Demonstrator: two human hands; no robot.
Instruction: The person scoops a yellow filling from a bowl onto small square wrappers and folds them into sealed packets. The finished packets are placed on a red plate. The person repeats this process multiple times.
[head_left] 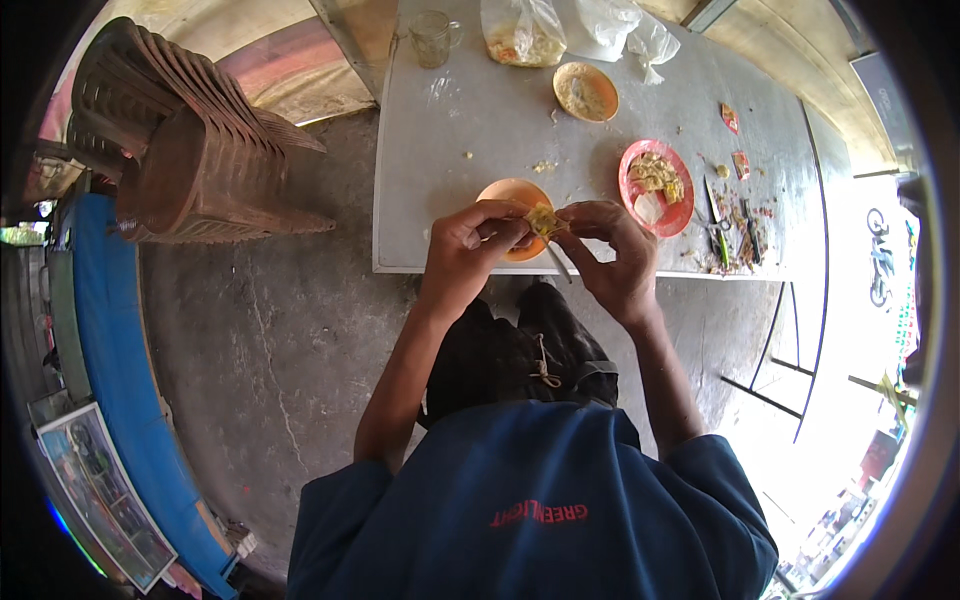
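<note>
Between my two hands, over the table's near edge, is a small yellowish piece of food (543, 220), perhaps a filled wrapper; its exact kind I cannot make out. My left hand (468, 248) pinches its left side with thumb and fingers. On the other side my right hand (618, 258) pinches it too. Directly below sits an orange bowl (510, 188), its contents mostly hidden by my hands. A metal utensil handle (560, 263) sticks out from the bowl toward me. To the right, a red plate (682, 218) carries yellowish food pieces (655, 172) and a pale flat piece (648, 207).
Farther back on the grey table (450, 120) stand a bowl of pale mixture (585, 92), a glass mug (431, 42) and plastic bags (522, 35). Scissors (716, 222), a knife (711, 197) and scraps lie at right. Stacked brown chairs (190, 150) stand left.
</note>
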